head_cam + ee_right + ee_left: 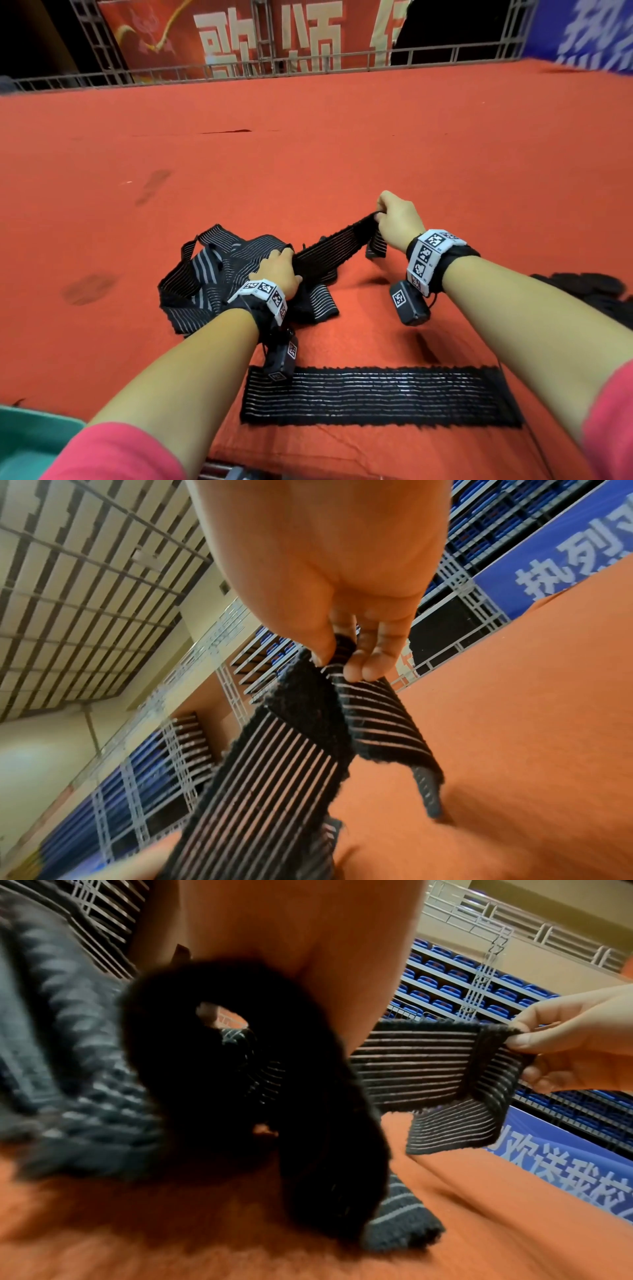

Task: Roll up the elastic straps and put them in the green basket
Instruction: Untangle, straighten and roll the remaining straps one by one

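A black elastic strap (332,248) with thin pale stripes is stretched in the air between my hands. My right hand (394,216) pinches its far end, thumb against fingers (363,666), and a short tail hangs below the pinch (455,1129). My left hand (279,270) grips the strap's near part over a tangled pile of straps (205,274) lying on the red cloth. Another strap (376,395) lies flat and straight in front of me. A corner of the green basket (30,442) shows at the bottom left.
The red cloth-covered surface (342,144) stretches far ahead to a metal railing (308,65) with banners behind. Something dark lies at the right edge (596,291). A cloth fold rises near my right wrist.
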A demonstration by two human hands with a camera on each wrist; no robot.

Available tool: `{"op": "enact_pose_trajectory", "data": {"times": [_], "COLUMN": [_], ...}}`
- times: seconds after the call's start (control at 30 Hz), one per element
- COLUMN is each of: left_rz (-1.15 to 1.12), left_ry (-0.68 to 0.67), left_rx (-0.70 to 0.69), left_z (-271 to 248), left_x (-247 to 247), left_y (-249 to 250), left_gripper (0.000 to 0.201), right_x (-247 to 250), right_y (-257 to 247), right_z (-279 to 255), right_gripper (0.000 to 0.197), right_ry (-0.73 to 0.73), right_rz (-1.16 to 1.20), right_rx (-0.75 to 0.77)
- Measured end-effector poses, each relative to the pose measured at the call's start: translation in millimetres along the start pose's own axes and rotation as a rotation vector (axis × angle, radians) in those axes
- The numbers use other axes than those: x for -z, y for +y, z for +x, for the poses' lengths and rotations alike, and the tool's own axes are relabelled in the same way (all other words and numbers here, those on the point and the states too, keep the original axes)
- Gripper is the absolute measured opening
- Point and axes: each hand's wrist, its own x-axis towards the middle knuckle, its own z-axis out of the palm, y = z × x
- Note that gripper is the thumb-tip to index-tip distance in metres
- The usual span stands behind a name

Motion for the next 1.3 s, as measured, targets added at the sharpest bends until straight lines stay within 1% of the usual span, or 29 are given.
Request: {"op": "enact_pose_trajectory", "data": {"times": [0.17,0.23,0.3,0.4,0.53,0.6,0.67,0.77,0.87,0.9,0.93,0.97,1.0,1.07,1.13,1.17,1.2,1.3], "left_rz": [-0.002,-0.01,-0.022,-0.041,-0.077,-0.084,-0.088,-0.11,-0.117,-0.117,-0.117,-0.119,-0.124,-0.134,-0.126,-0.118,-0.107,-0.088], "left_ry": [0.001,0.005,0.035,0.087,0.133,0.142,0.145,0.133,0.124,0.116,0.11,0.106,0.105,0.104,0.105,0.105,0.106,0.092], "left_rx": [0.01,0.008,-0.003,-0.047,-0.139,-0.181,-0.214,-0.248,-0.287,-0.296,-0.306,-0.316,-0.326,-0.334,-0.317,-0.298,-0.276,-0.225], "left_z": [-0.7,-0.7,-0.1,2.3,3.2,3.4,4.6,6.6,6.5,6.5,6.1,6.2,6.1,6.1,6.3,6.2,6.0,6.9], "left_x": [0.1,1.4,2.4,2.1,1.2,1.5,2.1,2.2,1.9,1.6,1.9,1.9,2.1,2.6,2.8,2.9,3.1,1.2], "left_y": [2.9,5.3,6.3,4.5,4.6,7.0,9.2,11.4,12.5,12.6,12.7,12.7,12.6,13.3,13.6,13.3,13.0,12.7], "left_gripper": [0.047,0.041,0.031,0.024,0.021,0.022,0.023,0.023,0.022,0.021,0.02,0.019,0.017,0.015,0.016,0.017,0.018,0.019], "right_x": [15.4,17.9,19.8,19.6,5.0,-4.8,-15.3,-33.8,-49.5,-52.8,-55.2,-57.8,-59.9,-63.2,-64.9,-64.9,-64.5,-61.9], "right_y": [-2.3,-4.1,-5.2,-6.0,-3.1,-2.7,-3.3,-6.6,-11.0,-12.0,-13.1,-13.9,-15.6,-18.3,-19.7,-20.2,-20.0,-16.6], "right_z": [3.1,1.0,-1.6,-5.6,-12.9,-17.9,-21.2,-24.2,-26.8,-27.0,-26.8,-26.3,-26.0,-25.6,-24.7,-24.7,-25.3,-27.9], "right_gripper": [0.005,0.007,0.015,0.028,0.027,0.032,0.042,0.068,0.092,0.097,0.098,0.094,0.085,0.057,0.027,0.019,0.015,0.011], "right_ry": [0.064,0.063,0.031,-0.094,-0.339,-0.438,-0.481,-0.498,-0.434,-0.404,-0.384,-0.377,-0.378,-0.355,-0.29,-0.271,-0.266,-0.268], "right_rz": [0.032,0.048,0.047,-0.075,-0.337,-0.447,-0.517,-0.544,-0.524,-0.52,-0.512,-0.499,-0.487,-0.465,-0.417,-0.395,-0.382,-0.353], "right_rx": [-0.056,-0.072,-0.074,-0.062,-0.042,-0.037,-0.015,0.025,0.035,0.062,0.109,0.17,0.227,0.282,0.245,0.216,0.196,0.179]}}
